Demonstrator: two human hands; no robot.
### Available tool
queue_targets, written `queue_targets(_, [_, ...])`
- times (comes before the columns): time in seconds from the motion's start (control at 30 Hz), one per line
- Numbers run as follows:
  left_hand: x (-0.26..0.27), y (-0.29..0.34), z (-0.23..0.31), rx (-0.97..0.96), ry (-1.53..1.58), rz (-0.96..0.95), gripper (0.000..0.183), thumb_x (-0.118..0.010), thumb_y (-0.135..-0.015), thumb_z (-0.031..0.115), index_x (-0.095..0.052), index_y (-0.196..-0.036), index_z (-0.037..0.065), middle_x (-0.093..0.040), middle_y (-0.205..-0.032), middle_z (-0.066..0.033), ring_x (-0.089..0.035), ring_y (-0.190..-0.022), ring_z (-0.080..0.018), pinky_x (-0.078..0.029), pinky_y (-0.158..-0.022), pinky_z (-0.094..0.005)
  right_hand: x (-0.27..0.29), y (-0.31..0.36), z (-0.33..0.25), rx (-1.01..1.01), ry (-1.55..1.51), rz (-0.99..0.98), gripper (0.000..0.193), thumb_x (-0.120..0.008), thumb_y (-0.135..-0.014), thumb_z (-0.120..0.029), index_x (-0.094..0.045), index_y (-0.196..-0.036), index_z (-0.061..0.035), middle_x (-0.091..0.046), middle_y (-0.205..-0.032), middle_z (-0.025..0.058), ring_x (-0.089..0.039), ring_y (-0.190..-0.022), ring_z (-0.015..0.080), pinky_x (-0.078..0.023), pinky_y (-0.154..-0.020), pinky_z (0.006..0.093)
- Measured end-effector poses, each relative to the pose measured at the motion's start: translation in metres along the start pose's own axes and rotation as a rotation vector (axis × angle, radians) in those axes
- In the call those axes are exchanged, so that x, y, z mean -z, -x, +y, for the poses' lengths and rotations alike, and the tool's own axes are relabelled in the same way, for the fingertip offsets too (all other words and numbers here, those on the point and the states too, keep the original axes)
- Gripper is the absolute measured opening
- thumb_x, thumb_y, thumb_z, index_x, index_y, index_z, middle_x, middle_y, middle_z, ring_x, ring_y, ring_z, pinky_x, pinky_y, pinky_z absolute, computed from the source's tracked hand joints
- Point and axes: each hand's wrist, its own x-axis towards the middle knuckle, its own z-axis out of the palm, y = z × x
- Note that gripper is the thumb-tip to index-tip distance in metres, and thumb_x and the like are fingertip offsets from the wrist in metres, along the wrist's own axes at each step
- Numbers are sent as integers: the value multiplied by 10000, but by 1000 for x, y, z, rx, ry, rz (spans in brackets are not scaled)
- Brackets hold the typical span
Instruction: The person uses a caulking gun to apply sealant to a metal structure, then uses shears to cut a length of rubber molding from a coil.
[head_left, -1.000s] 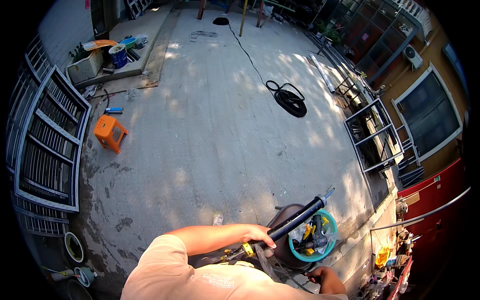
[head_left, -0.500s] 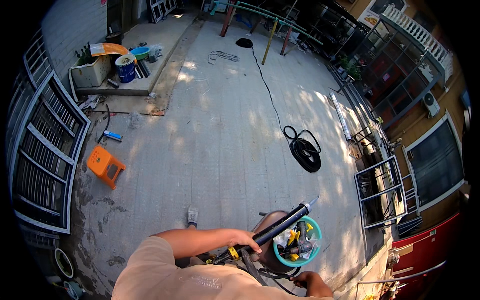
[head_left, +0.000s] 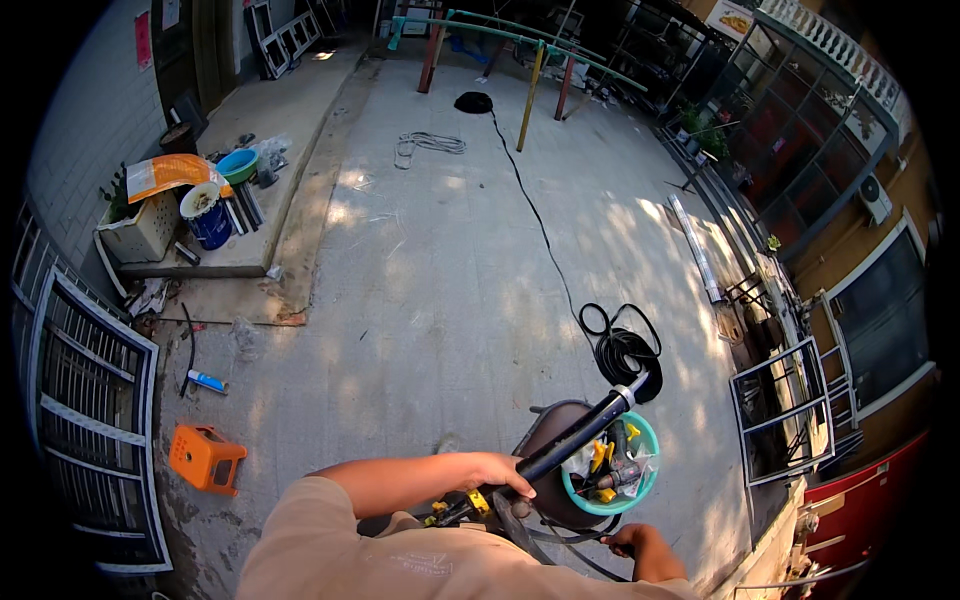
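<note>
The black coil (head_left: 628,352) has shifted down-frame. At lower centre the left hand (head_left: 503,470) wraps the black tube (head_left: 575,438), above the curled right hand (head_left: 630,543), whose hold I can't tell.

The left grip (head_left: 503,472) hides part of the black tube (head_left: 575,433); whether the right grip (head_left: 626,541) holds anything is unclear.
</note>
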Motion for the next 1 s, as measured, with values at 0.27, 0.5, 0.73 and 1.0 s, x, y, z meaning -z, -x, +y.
queue_targets(0.27, [137, -62, 196, -97, -45, 37, 433, -774, -811, 128, -498, -1144, 103, -655, -916, -74, -684, -758, -177, -595, -626, -368, 167, -4, -164, 19, -114, -56, 542, -577, -978, -488, -465, -589, -127, -466, -514, 15, -422, -461, 145, -369, -490, 313])
queue_targets(0.5, [255, -116, 371, -73, -82, -80, 449, -792, -800, 147, -507, -1140, 81, -655, -952, -87, -683, -776, -171, -592, -666, -348, 293, 31, -291, -33, -82, -88, 537, -591, -968, -496, -455, -596, -134, -471, -529, 10, -415, -469, 143, -360, -498, 301])
queue_targets(0.73, [350, -157, 589, 5, -133, -100, 405, -793, -797, 158, -524, -1088, 74, -664, -909, -71, -675, -772, -164, -575, -651, -342, 418, 102, -441, -23, -157, 41, 516, -607, -955, -505, -503, -631, -117, -492, -542, 33, -447, -477, 171, -362, -496, 345])
queue_targets(1.0, [439, -255, 792, 45, -155, -148, 368, -777, -803, 148, -535, -1071, 78, -666, -909, -71, -668, -789, -160, -572, -668, -338, 592, 131, -576, -35, -166, -31, 563, -566, -976, -513, -465, -579, -126, -475, -529, 28, -422, -467, 158, -335, -487, 327])
